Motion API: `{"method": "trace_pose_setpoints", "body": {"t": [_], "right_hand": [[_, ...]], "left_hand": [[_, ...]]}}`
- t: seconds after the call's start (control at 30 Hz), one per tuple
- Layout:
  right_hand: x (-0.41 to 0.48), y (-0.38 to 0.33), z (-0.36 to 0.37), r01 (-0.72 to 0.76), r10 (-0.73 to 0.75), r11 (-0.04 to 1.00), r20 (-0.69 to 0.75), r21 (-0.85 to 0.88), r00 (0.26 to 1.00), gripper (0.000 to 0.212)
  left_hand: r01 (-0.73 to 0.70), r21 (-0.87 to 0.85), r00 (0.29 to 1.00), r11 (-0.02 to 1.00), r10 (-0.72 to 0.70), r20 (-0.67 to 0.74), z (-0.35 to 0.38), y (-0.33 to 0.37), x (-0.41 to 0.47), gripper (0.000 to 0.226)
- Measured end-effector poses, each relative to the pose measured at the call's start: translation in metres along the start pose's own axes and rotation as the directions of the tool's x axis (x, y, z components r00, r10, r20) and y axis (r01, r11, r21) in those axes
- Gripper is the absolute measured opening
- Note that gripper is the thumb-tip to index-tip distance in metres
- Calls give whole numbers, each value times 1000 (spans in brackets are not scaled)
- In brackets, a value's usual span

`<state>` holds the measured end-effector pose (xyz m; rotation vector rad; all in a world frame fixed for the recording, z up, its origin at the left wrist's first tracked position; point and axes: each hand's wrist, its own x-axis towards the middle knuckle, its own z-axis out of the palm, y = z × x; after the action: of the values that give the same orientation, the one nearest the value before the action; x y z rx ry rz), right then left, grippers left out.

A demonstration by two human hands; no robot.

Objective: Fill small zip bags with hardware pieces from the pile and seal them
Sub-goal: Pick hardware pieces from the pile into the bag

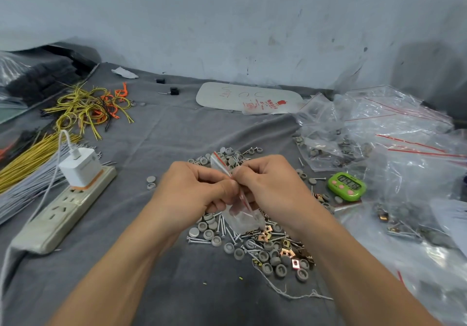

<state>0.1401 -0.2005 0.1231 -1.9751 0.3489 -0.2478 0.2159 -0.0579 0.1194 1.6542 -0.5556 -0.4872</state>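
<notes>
Both hands meet over the middle of the grey cloth [177,128]. The left hand [194,189] and the right hand [271,186] have their fingers curled. Each pinches the red-striped top of a small clear bag [243,218], one on either side of the strip, with the knuckles nearly touching. The bag hangs slanted between them, its lower end just above the pile [255,247]. Something pale seems to lie inside, though the plastic is too blurred to say what.

The pile spreads under and beyond the hands toward the near edge: grey round caps, screws and copper-coloured square clips mixed together. A green timer [346,186] sits just right of the right hand. Along the right edge lies a heap [379,128] of clear red-striped bags, some with hardware in them. Near the left edge a power strip [63,209] carries a white charger [80,166]. Yellow and orange wires [86,105] tangle toward the far left corner. A flat white pack [247,98] lies at the far edge.
</notes>
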Motion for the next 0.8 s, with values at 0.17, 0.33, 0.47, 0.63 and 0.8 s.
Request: {"method": "trace_pose_setpoints", "body": {"t": [0.17,0.33,0.47,0.63,0.8], "right_hand": [[-4,0,-8,-40,15,991,188,129,982,21],[-3,4,-7,-8,19,998,175,-60,984,15],[-3,1,-4,-52,53,999,181,-8,982,29],[-3,6,-9,-69,61,997,211,31,975,30],[-4,9,-18,-56,45,998,284,30,958,25]], "left_hand": [[29,-36,997,999,-32,-73,1,-3,3,25],[61,-27,994,998,-63,-91,8,-10,6,43],[-6,69,997,998,11,-72,8,-13,8,41],[-121,154,991,981,129,-43,6,-13,9,24],[-135,141,990,981,127,68,4,-11,6,33]]}}
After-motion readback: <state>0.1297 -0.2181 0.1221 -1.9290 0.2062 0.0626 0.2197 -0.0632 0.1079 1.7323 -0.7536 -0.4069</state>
